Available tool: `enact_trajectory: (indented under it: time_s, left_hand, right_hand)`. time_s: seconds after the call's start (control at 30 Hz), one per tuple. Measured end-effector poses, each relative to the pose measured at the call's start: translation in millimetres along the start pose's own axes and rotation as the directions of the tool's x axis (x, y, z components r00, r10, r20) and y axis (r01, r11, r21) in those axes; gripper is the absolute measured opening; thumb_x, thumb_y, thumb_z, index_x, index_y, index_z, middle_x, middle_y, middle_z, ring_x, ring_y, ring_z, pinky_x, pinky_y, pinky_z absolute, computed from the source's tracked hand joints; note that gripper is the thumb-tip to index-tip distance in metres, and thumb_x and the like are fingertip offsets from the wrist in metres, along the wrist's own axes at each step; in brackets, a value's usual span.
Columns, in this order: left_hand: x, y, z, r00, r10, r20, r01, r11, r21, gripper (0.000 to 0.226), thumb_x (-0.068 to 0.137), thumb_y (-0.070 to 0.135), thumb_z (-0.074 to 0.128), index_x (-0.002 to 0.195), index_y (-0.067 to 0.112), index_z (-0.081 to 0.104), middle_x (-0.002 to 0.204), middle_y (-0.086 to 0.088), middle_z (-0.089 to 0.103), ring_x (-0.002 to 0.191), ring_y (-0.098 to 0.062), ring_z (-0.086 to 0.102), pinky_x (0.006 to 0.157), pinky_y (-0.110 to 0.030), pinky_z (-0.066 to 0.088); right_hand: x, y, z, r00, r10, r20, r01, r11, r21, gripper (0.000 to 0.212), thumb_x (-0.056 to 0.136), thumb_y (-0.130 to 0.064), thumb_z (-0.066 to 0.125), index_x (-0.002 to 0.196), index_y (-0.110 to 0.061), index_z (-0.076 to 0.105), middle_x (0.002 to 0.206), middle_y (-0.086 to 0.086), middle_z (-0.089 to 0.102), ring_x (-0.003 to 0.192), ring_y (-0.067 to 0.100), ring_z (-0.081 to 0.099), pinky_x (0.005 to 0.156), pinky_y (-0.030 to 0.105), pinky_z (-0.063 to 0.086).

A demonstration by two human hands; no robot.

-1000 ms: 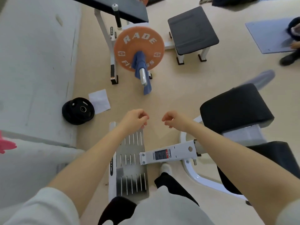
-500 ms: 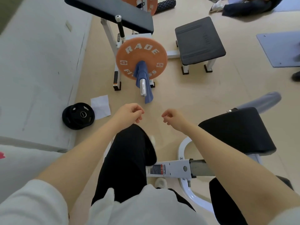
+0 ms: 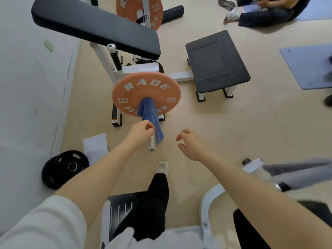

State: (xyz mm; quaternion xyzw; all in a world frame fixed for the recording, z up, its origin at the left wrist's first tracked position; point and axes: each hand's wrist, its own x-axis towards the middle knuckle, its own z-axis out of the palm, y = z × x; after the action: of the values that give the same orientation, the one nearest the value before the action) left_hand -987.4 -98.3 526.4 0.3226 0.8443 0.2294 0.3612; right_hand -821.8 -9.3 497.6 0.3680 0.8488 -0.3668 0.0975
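Over the bar sleeve (image 3: 151, 145) pointing toward us hangs the blue towel (image 3: 150, 112), just right of our curled left hand (image 3: 142, 132), its hold impossible to tell, while our farther right hand (image 3: 190, 145) is loosely curled, empty.

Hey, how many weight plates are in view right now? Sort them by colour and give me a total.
Orange plates: 2
Black plates: 1
Total: 3
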Motion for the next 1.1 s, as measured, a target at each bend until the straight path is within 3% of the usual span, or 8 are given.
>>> enact_trajectory:
  time_s: [0.17, 0.37, 0.43, 0.53, 0.63, 0.8, 0.97, 1.1]
  left_hand:
    - [137, -18, -40, 0.982, -0.189, -0.013, 0.186, 0.974, -0.131, 0.014, 0.090, 0.013, 0.046, 0.100, 0.015, 0.055, 0.109, -0.012, 0.063, 0.093, -0.030, 0.061, 0.079, -0.037, 0.048]
    - [246, -51, -56, 0.928, -0.372, 0.027, 0.363, 0.883, -0.298, 0.029, 0.093, 0.008, 0.039, 0.118, 0.007, 0.053, 0.113, -0.011, 0.060, 0.083, -0.023, 0.055, 0.069, -0.028, 0.045]
    - [268, -63, -50, 0.921, -0.386, 0.043, 0.378, 0.864, -0.333, 0.033, 0.094, 0.006, 0.035, 0.123, 0.006, 0.051, 0.114, -0.010, 0.058, 0.076, -0.020, 0.054, 0.059, -0.022, 0.041]
    - [292, -80, -36, 0.927, -0.364, 0.085, 0.369, 0.857, -0.360, 0.036, 0.095, 0.004, 0.032, 0.128, 0.007, 0.048, 0.122, -0.012, 0.057, 0.087, -0.023, 0.056, 0.071, -0.025, 0.042]
    - [317, -100, -20, 0.933, -0.342, 0.114, 0.358, 0.837, -0.413, 0.028, 0.097, 0.001, 0.031, 0.108, 0.013, 0.054, 0.098, 0.000, 0.058, 0.097, -0.020, 0.047, 0.071, -0.018, 0.039]
    - [365, -132, -2, 0.935, -0.343, 0.085, 0.349, 0.856, -0.382, 0.040, 0.096, -0.004, 0.031, 0.133, 0.003, 0.044, 0.101, 0.001, 0.046, 0.090, -0.010, 0.043, 0.064, 0.001, 0.033]
    - [408, -150, 20, 0.933, -0.341, 0.118, 0.361, 0.874, -0.326, 0.039, 0.096, 0.010, 0.040, 0.135, 0.011, 0.042, 0.133, -0.011, 0.051, 0.121, -0.027, 0.049, 0.087, -0.019, 0.035]
    - [419, -146, 31, 0.935, -0.345, 0.081, 0.352, 0.879, -0.322, 0.047, 0.093, 0.010, 0.049, 0.138, 0.016, 0.039, 0.130, -0.011, 0.056, 0.117, -0.026, 0.054, 0.090, -0.024, 0.038]
  right_hand:
    - [156, -35, -28, 0.987, 0.027, 0.160, -0.027, 1.000, -0.004, 0.029, 0.095, -0.014, 0.042, 0.119, -0.004, 0.053, 0.129, 0.015, 0.047, 0.120, 0.027, 0.043, 0.093, 0.030, 0.035]
    - [271, -34, -20, 0.943, 0.107, 0.315, -0.105, 0.994, -0.024, 0.032, 0.093, -0.014, 0.045, 0.122, -0.003, 0.051, 0.132, 0.016, 0.046, 0.117, 0.031, 0.047, 0.092, 0.033, 0.037]
    - [296, -31, -17, 0.938, 0.131, 0.321, -0.136, 0.991, -0.008, 0.036, 0.095, -0.013, 0.042, 0.128, 0.000, 0.046, 0.136, 0.018, 0.045, 0.123, 0.032, 0.044, 0.095, 0.032, 0.033]
    - [329, -29, -14, 0.929, 0.107, 0.355, -0.109, 0.994, -0.013, 0.039, 0.098, -0.010, 0.036, 0.134, 0.005, 0.038, 0.143, 0.021, 0.039, 0.130, 0.034, 0.037, 0.094, 0.028, 0.026]
    - [367, -30, -7, 0.917, 0.116, 0.383, -0.131, 0.991, 0.013, 0.039, 0.099, -0.007, 0.033, 0.135, 0.008, 0.035, 0.145, 0.023, 0.036, 0.132, 0.035, 0.034, 0.094, 0.026, 0.021]
    - [441, -20, 27, 0.912, 0.101, 0.397, -0.108, 0.994, -0.004, 0.039, 0.099, -0.009, 0.034, 0.137, 0.000, 0.034, 0.145, 0.018, 0.038, 0.130, 0.031, 0.037, 0.096, 0.025, 0.025]
    - [484, -5, 61, 0.933, 0.116, 0.341, -0.115, 0.993, -0.022, 0.031, 0.098, -0.014, 0.039, 0.120, 0.007, 0.046, 0.123, 0.025, 0.052, 0.106, 0.033, 0.050, 0.087, 0.031, 0.036]
    - [481, 2, 83, 0.944, 0.084, 0.320, -0.079, 0.996, -0.030, 0.035, 0.093, -0.013, 0.047, 0.126, -0.003, 0.040, 0.125, 0.019, 0.046, 0.110, 0.032, 0.048, 0.085, 0.032, 0.037]
